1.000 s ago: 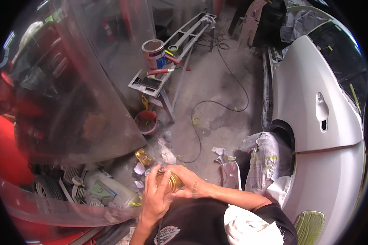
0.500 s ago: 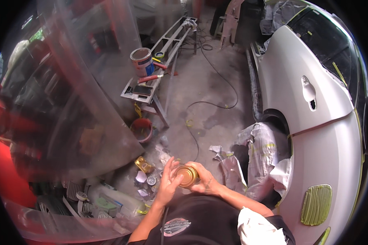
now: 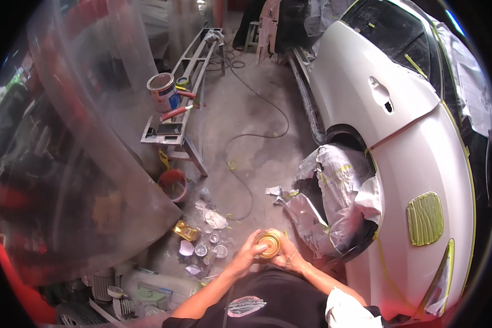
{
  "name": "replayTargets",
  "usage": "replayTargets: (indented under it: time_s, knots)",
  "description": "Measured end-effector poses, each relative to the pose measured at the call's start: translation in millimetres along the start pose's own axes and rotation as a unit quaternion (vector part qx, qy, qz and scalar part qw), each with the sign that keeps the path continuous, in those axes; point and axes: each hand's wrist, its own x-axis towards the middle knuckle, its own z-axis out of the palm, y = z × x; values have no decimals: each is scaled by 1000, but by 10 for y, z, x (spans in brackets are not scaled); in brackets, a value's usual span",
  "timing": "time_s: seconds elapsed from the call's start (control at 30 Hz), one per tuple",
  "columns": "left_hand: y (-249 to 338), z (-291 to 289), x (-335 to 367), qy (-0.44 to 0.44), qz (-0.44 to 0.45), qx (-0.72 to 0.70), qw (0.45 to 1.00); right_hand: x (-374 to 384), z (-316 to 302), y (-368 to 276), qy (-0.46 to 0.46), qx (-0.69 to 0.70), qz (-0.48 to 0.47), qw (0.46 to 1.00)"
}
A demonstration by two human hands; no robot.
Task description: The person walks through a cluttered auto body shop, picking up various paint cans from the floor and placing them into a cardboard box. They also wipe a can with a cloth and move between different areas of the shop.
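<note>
The person's black short-sleeved shirt (image 3: 281,298) fills the near edge of the view, with a bunched white cloth (image 3: 349,310) lying at the right shoulder. Just beyond the shirt, both bare hands grasp a round gold-coloured metal can (image 3: 269,244), held in front of the body with its ringed circular end facing up. The left hand (image 3: 247,253) grips its left side, thumb laid over the top, while the right hand (image 3: 291,256) curls around its right side. Left of the hands, on the grey, dusty concrete floor (image 3: 259,180), a rectangular gold metal tin (image 3: 186,230) lies near several small round clear containers (image 3: 201,250) and a crumpled whitish cloth (image 3: 215,219). To the right stands a pale silver-white car body (image 3: 404,147), where yellow-green tape covers a rounded square patch (image 3: 425,218); its wheel is wrapped in crumpled whitish masking sheet (image 3: 336,177). Farther off at the left, a reddish round bucket (image 3: 173,185) sits by the near end of a long, narrow grey bench (image 3: 189,148). On that bench rest a dark flat rectangular object (image 3: 169,129), a red-handled tool (image 3: 176,113) and a large open-topped paint tin (image 3: 163,94) with a blue-and-white side. A thin dark cable (image 3: 255,135) winds across the floor toward the back.
</note>
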Motion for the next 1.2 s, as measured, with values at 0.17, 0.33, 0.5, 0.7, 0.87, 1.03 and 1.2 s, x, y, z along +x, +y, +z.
replayTargets:
  time_s: [0.17,0.33,0.5,0.7,0.87,1.03,1.2]
  knots:
    - [-366,1,255,-20,-44,88,995,-487,-123,75,0,-40,91,995]
    - [-541,203,442,-69,-78,173,979,-1251,-215,395,80,388,246,885]
    - [-922,668,449,-143,-135,275,941,-1841,-146,418,147,442,246,850]
    - [-1480,1499,421,-257,-195,365,873,-2952,-94,530,283,422,248,825]
    - [-2005,1970,158,-275,-234,357,862,-3652,-44,508,357,369,248,821]
    - [-2764,2374,128,-361,-350,363,785,-4488,307,679,499,363,231,753]
    - [-3112,2782,214,-411,-410,405,707,-4904,459,625,578,378,232,685]
